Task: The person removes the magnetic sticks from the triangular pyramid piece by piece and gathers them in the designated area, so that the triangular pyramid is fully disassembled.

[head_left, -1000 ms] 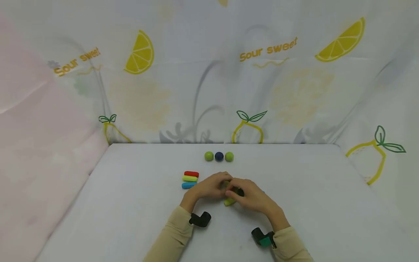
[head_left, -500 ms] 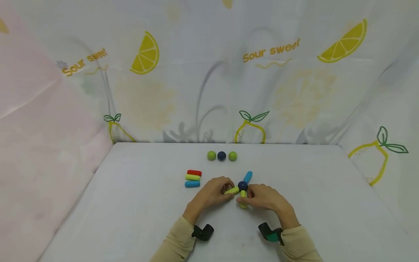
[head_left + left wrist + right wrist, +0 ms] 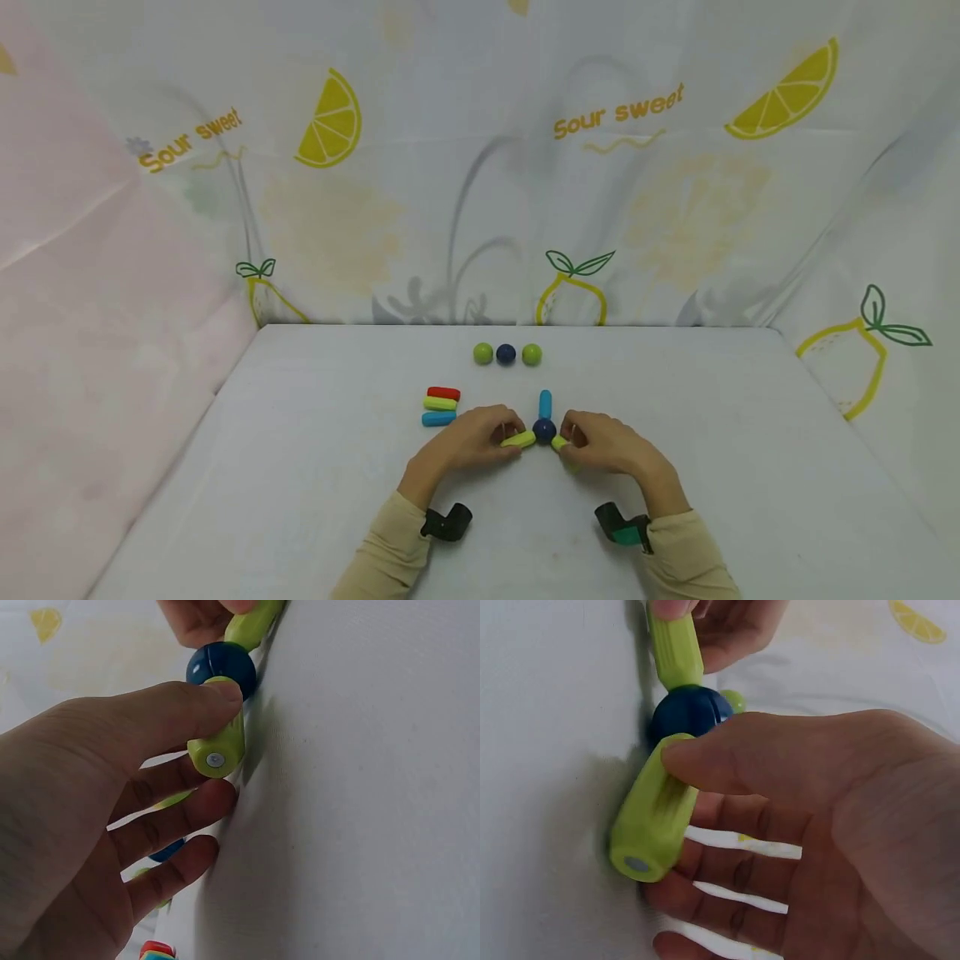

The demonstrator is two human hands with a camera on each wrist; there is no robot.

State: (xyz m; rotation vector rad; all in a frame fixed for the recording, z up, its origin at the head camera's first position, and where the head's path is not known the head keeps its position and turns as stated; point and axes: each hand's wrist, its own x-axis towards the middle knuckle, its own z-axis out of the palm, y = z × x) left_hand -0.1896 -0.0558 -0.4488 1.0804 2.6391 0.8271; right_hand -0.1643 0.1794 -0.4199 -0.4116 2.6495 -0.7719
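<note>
Where the desk (image 3: 225,517) comes nearest to us, we see two beige sleeves (image 3: 386,550), with a left wrist camera (image 3: 447,523) and a right wrist camera (image 3: 622,528) strapped beside their cuffs. Beyond these, each grip is narrow and full: the left hand (image 3: 474,437) pinches a yellow-green rod (image 3: 519,439) between thumb and fingers, and the right hand (image 3: 618,450) pinches a second yellow-green rod (image 3: 656,817). In the wrist views we can make out a round grey disc (image 3: 215,760) on the outer end of each. Both rods point inward to a dark blue ball (image 3: 544,430), roughly midway between the desk's left and right edges, and appear to touch it. From that ball a blue rod (image 3: 545,403) runs toward the desk's far edge. Toward the desk's left edge, we find three more lying side by side: a short blue rod (image 3: 438,419), a third yellow-green rod (image 3: 440,403) and, farthest, a red rod (image 3: 444,392). Near the far edge stand a left green ball (image 3: 483,354), a second dark blue ball (image 3: 506,354) and a right green ball (image 3: 532,354) in a row, slightly apart. Behind that edge hangs a lemon-printed cloth (image 3: 450,167).
</note>
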